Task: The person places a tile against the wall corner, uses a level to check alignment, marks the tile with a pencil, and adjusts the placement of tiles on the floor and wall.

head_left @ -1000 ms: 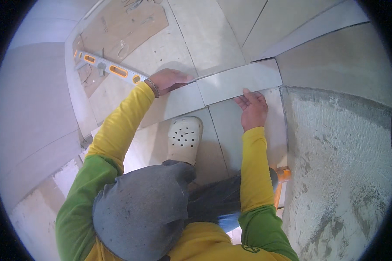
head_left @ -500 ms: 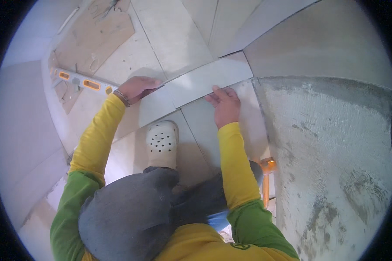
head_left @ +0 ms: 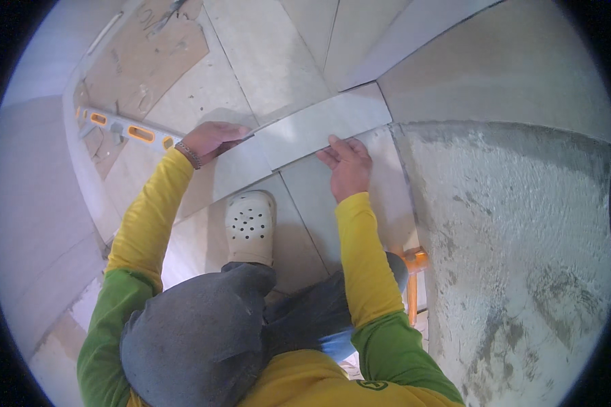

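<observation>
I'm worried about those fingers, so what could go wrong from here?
A pinch is possible: the right hand has its fingertips at the near edge of the right tile.
The tiles might slip out of line: the left tile meets the right one end to end, and the left hand is close to where they meet.
The clog could bump the left tile, since its toe is close to that tile's near edge.

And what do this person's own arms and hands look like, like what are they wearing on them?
The long sleeves are yellow along the lower part and green higher up. The left hand is ungloved, with a chain-like bracelet at its wrist. The right hand is ungloved too, with no bracelet showing.
</observation>
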A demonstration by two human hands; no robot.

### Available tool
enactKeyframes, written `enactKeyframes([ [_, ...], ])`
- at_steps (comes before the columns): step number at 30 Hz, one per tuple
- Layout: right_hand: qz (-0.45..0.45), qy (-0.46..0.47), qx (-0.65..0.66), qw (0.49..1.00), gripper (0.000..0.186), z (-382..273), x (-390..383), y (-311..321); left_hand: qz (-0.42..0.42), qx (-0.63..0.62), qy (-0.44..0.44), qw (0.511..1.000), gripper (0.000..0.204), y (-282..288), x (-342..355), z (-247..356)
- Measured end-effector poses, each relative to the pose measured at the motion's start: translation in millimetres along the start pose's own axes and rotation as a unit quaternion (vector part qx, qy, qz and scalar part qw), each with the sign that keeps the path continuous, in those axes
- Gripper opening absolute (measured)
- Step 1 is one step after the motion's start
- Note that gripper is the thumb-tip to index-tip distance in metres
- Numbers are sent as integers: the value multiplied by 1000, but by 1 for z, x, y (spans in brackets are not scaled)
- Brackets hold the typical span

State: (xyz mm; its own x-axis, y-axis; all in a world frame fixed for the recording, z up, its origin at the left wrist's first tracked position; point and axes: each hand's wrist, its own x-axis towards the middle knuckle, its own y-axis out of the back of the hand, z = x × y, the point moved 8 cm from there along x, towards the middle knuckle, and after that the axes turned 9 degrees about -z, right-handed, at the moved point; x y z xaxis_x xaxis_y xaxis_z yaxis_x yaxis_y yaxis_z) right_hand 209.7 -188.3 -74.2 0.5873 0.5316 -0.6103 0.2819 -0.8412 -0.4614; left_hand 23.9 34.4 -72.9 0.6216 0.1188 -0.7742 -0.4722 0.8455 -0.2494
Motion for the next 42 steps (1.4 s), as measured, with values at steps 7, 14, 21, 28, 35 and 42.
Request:
enactKeyframes([
  [7,-19,-8,-33,999,16,2,3,0,-6,44,17,999,35,7,3,-2],
  [14,-22,-23,-33,999,13,-6,0,-5,-21,76,-4,997,32,14,10,-5],
  [21,-1,-27,-51,998,16,-3,5,4,-67,117,-38,990,38,15,1,6],
  [28,0,-36,-49,998,15,-6,2,-1,-40,180,-35,982,32,20,3,-1],
  [35,-5,-40,-70,997,13,-6,4,10,-8,249,-165,954,37,13,1,14],
  [42,-9,-45,-41,998,15,-5,2,-1,-28,243,-116,963,39,8,-16,28],
])
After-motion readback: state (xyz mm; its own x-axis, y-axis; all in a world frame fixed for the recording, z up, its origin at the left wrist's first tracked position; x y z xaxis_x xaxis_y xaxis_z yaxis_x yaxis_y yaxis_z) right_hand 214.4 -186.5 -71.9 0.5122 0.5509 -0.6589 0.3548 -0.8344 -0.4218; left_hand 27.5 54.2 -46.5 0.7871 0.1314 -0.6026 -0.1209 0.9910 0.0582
